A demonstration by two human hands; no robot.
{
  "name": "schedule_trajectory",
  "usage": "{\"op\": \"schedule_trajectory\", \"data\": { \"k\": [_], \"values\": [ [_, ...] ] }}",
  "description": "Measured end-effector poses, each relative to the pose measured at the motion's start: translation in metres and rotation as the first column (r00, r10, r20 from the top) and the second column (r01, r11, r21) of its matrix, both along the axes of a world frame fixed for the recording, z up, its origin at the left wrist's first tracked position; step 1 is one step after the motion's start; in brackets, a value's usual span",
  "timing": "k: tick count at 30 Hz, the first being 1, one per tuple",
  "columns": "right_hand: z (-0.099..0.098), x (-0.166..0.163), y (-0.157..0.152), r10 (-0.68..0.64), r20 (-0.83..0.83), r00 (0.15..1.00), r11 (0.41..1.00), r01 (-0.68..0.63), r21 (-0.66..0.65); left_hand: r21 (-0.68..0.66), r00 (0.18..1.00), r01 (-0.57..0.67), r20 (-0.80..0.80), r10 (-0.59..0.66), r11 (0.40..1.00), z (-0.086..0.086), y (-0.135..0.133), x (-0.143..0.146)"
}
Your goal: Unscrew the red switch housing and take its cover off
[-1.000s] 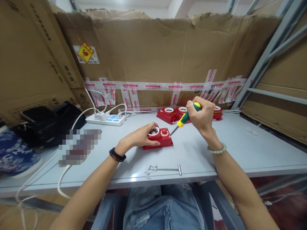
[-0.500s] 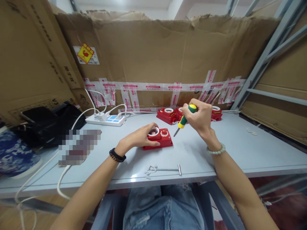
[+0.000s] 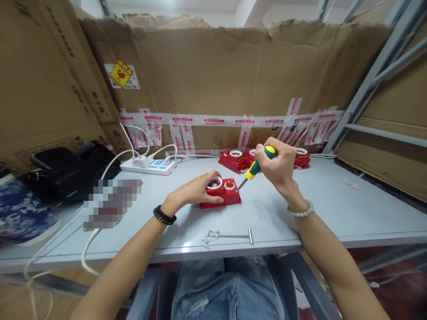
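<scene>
Since half a second ago the screwdriver (image 3: 256, 166) tip has swung back down to the right top edge of the red box (image 3: 220, 194). The right hand (image 3: 278, 166) is closed around its green-yellow handle; the left hand (image 3: 196, 191) lies flat, fingers spread, pressing the box onto the desk (image 3: 333, 209). More red boxes (image 3: 236, 160) sit behind, a power strip (image 3: 148, 166) to the left, and a T-handle tool (image 3: 230, 236) near the front edge.
</scene>
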State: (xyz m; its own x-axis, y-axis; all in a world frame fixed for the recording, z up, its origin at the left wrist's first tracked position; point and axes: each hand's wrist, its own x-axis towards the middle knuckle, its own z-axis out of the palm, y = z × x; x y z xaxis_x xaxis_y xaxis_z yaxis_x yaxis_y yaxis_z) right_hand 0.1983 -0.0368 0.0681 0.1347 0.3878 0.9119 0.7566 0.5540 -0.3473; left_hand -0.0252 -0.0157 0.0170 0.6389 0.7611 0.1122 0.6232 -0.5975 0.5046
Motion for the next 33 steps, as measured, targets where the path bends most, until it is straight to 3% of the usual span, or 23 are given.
{"op": "schedule_trajectory", "data": {
  "k": [12, 23, 33],
  "values": [
    [0.0004, 0.0008, -0.0017, -0.01, 0.034, 0.999, 0.999, 0.011, -0.035, 0.0, 1.0, 0.011, 0.012, -0.011, 1.0, -0.0015, 0.0008, -0.0004],
    [0.0039, 0.0057, 0.0003, -0.13, 0.049, 0.99, 0.987, 0.134, -0.088, -0.007, 1.0, -0.005, 0.002, 0.005, 1.0, -0.0009, 0.0012, -0.0001],
    [0.0019, 0.0, -0.002, -0.027, -0.017, 0.999, 1.0, 0.027, 0.0, -0.003, 1.0, -0.002, 0.007, 0.002, 1.0, -0.0008, 0.0004, -0.0005]
  ]
}}
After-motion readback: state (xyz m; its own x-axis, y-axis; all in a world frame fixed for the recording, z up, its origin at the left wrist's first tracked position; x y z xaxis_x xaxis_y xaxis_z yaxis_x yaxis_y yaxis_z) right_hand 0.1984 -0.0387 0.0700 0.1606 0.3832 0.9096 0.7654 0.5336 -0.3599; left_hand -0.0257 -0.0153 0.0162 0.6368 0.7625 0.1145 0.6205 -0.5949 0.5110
